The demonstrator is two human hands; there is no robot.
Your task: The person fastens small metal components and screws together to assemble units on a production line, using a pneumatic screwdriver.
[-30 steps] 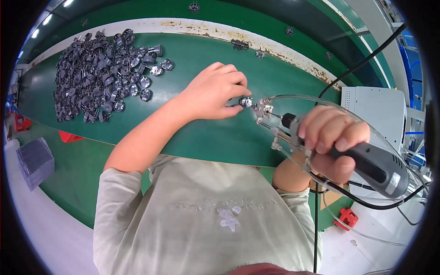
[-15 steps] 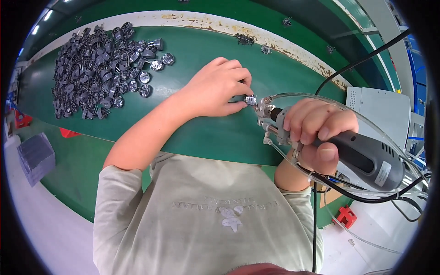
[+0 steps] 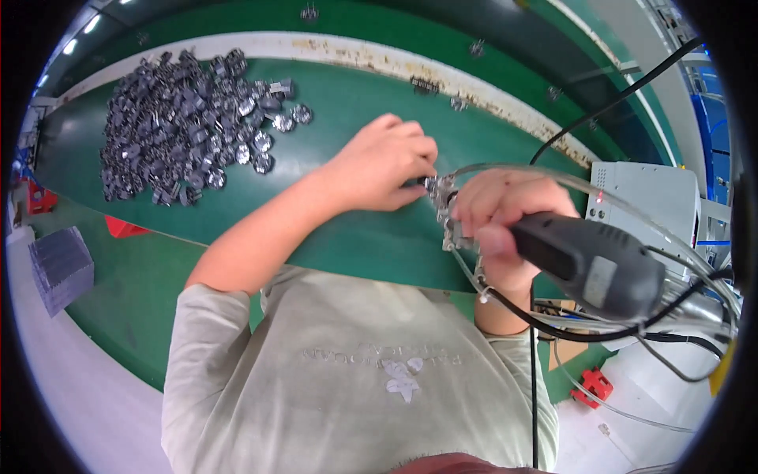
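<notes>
My left hand (image 3: pixel 384 166) holds a small round component (image 3: pixel 429 183) in a pinch, right at the metal nose (image 3: pixel 445 203) of the power screwdriver (image 3: pixel 596 265); whether the part rests on the green workbench (image 3: pixel 355 245), I cannot tell. My right hand (image 3: pixel 509 201) is wrapped around the tool's grey-and-black body. A heap of similar dark components (image 3: pixel 174 126) lies on the bench to my left, well apart from both hands

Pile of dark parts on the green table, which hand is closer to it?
Left. The left hand is right of the pile, holding a small part; the right hand is farther right, around the power tool.
</notes>
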